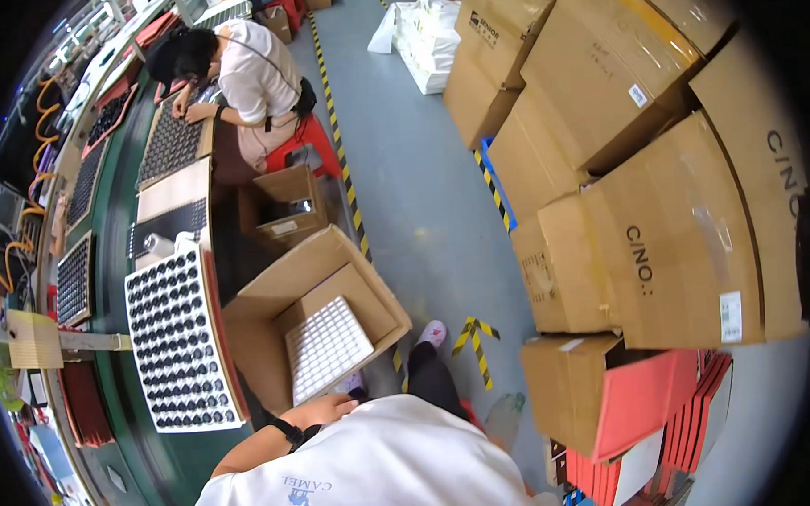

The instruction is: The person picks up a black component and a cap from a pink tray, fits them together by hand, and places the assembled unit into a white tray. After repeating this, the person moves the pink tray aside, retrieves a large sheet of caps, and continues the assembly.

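My left hand (328, 409) lies against my white shirt (368, 459) at the waist, a black band on its wrist. Its fingers look stretched out and flat, with nothing visible in them; the tips are partly hidden. Just ahead of it stands an open cardboard box (272, 289) holding a white grid tray (330, 345). To the left, a white tray (241, 410) with rows of small black round parts (176, 341) sits tilted at the edge of the green bench. Beyond its far edge lies a white bottle (159, 245). My right hand is out of view.
A co-worker (260, 71) on a red stool (308, 149) handles a tray of dark parts (174, 141) along the green conveyor (112, 290). Tall cardboard cartons (681, 234) line the right, above red sheets (647, 405). Black-yellow tape (337, 139) marks the grey floor.
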A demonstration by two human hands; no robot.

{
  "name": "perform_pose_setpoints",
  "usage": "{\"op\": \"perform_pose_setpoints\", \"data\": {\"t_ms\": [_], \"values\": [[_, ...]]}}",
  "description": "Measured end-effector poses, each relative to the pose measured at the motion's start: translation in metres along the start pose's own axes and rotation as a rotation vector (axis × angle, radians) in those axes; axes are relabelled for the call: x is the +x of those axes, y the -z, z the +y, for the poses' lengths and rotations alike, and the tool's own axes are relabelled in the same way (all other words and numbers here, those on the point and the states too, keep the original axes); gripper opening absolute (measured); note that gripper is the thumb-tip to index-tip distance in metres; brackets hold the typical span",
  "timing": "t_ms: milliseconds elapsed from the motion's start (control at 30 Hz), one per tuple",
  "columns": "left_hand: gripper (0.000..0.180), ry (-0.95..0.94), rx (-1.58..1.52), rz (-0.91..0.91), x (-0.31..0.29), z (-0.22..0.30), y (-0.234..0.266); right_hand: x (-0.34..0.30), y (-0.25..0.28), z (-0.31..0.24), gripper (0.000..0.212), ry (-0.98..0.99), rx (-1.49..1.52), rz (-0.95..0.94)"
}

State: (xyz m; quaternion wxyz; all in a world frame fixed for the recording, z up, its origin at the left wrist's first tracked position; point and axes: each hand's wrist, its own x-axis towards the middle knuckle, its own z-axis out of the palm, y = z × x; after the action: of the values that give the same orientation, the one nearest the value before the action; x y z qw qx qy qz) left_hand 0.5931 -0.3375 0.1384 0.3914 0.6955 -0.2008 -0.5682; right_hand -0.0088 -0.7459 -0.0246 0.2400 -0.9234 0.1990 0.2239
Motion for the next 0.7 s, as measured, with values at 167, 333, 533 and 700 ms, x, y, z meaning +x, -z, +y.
{"op": "perform_pose_setpoints", "data": {"t_ms": [167,333,533,700], "values": [[0.033,0.258,0.157,0.044,0.135,-0.171,0.031,0.221,0.092,-0.056,0.019,-0.066,0.23,0.073],[0.024,0.438,0.166,0.906,0.204,-0.193,0.029,0.335,0.232,-0.054,0.018,-0.29,0.724,0.121],[0.027,0.025,-0.442,0.727,0.302,0.116,0.104,0.462,0.349,-0.006,0.02,-0.618,1.181,0.17],[0.023,-0.03,-0.273,0.805,0.332,0.145,0.162,0.581,0.399,-0.03,0.02,-0.562,0.936,-0.037]]}}
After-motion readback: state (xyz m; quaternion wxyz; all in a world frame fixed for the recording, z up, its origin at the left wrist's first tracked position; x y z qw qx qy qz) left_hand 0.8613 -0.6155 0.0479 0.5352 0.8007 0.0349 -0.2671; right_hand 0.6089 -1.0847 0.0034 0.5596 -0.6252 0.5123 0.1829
